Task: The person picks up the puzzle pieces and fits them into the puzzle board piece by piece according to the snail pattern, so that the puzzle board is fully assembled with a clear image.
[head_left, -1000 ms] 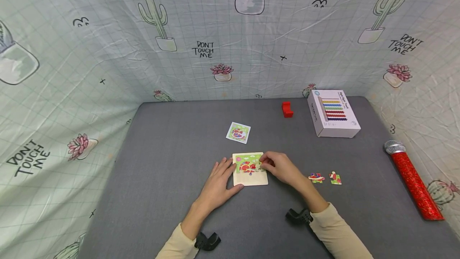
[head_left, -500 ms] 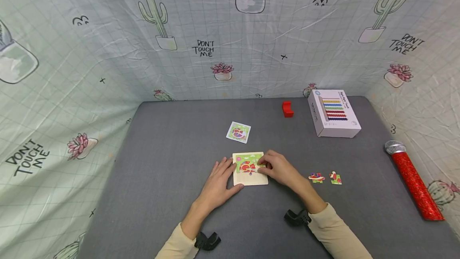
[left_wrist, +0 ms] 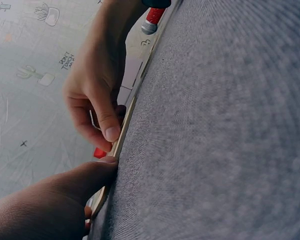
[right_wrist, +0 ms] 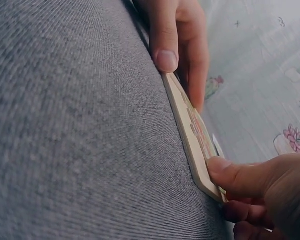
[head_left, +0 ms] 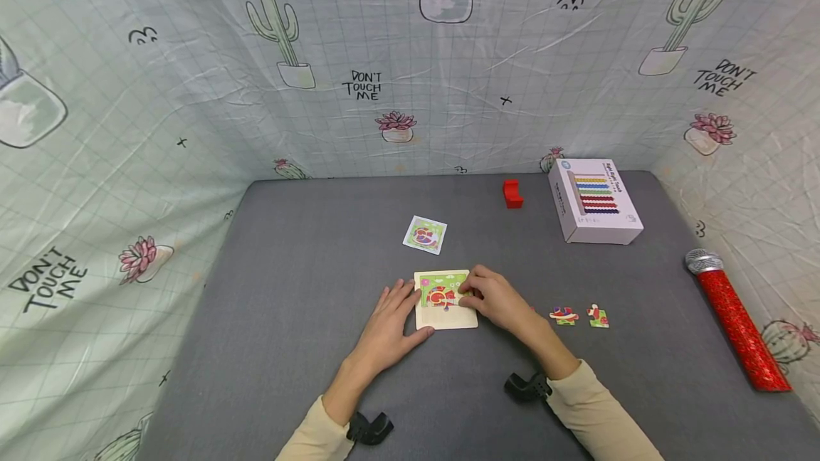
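A pale wooden jigsaw puzzle board [head_left: 446, 319] lies flat on the grey table, its upper part filled with a green and red picture. My left hand [head_left: 387, 333] rests along its left side, fingers extended and thumb at the lower left corner. Over the board's right side, my right hand [head_left: 500, 301] pinches a puzzle piece between thumb and fingers; the piece is mostly hidden. In the right wrist view a bit of red shows under that thumb [right_wrist: 227, 172]. Two loose puzzle pieces, one red and purple [head_left: 564, 316] and one red and green [head_left: 598, 316], lie right of my right hand.
Behind the board lies a square picture card [head_left: 425, 235]. A small red block [head_left: 512, 194] and a white box [head_left: 596, 201] stand at the back right. A red glittery microphone [head_left: 737, 326] lies along the right edge. Printed cloth [head_left: 410, 48] hangs behind.
My right hand has shifted slightly left over the board, and its fingertips have settled on the picture's right side. My left hand has stayed in place.
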`<state>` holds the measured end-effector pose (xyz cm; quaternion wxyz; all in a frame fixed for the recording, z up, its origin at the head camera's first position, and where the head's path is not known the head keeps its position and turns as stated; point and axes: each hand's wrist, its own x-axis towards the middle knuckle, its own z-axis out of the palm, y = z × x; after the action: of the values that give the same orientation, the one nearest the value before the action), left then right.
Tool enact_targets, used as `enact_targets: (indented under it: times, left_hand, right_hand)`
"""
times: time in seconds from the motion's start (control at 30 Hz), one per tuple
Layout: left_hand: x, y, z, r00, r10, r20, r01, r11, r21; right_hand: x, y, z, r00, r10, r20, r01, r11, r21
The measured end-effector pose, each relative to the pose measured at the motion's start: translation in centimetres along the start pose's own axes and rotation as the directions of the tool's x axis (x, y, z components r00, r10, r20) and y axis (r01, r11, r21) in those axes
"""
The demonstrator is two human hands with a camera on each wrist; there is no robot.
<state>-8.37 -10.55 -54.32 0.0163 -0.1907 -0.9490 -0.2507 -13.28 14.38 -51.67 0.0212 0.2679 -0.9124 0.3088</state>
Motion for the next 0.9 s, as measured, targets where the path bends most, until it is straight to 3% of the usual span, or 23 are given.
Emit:
enact_targets:
  times: [0.2, 0.63, 0.9]
  left_hand:
    - [0.0, 0.0, -0.1, 1.000, 0.002, -0.006, -0.002, 1.000, 0.000]
    - [0.0, -0.1, 0.0, 1.000, 0.010, -0.002, -0.010, 1.000, 0.019]
    - [0.0, -0.1, 0.0, 1.000, 0.004, 0.004, -0.004, 1.000, 0.013]
  right_hand:
    - [0.0, 0.1, 0.1, 0.998, -0.052, -0.032, 0.052, 0.999, -0.016]
    - [-0.6, 0.0, -1.2, 0.998, 0.057, 0.010, -0.058, 0.998, 0.030]
    - [-1.3, 0.4, -2.1, 0.999, 0.042, -0.019, -0.041, 0.999, 0.019]
